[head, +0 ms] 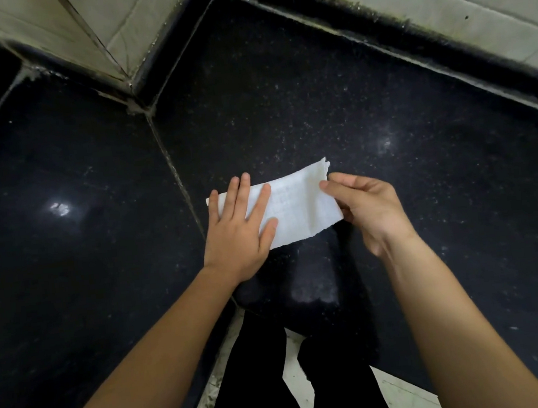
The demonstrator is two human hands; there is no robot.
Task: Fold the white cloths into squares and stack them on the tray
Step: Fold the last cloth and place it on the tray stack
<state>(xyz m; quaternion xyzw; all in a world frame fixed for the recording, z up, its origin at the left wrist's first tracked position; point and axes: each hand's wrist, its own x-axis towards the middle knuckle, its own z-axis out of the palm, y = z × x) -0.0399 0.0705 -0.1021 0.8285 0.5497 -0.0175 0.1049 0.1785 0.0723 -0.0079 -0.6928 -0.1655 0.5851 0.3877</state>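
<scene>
One cloth [297, 207] was all I had before me, a white oblong strip lying on the dark speckled surface [382, 94], just right of its seam [172, 167]. My left grip [237, 230] lay spread and flat on the cloth's left end, fingers straight, pinning it down. My right grip [367, 210] pinched the short right edge between thumb and fingertips, and that end curved up off the surface. I judged the cloth to be very light, thin and limp. It bowed where I lifted it and kept no shape of its own, and its far right corner looked ragged. The surface shone like polished stone, so I expected the cloth to slide at the least tug unless one end was held down, which is why the flat palm mattered as much as the pinch. The best hold seemed to be on that short edge, near a corner rather than the middle, because a single pinch in soft fabric lets the loose corners droop and land askew. Carrying the right edge over to meet the left would likely give something near a square, and I would then want to smooth the crease flat, since nothing this soft would hold a fold by itself. I could not see the tray anywhere.
</scene>
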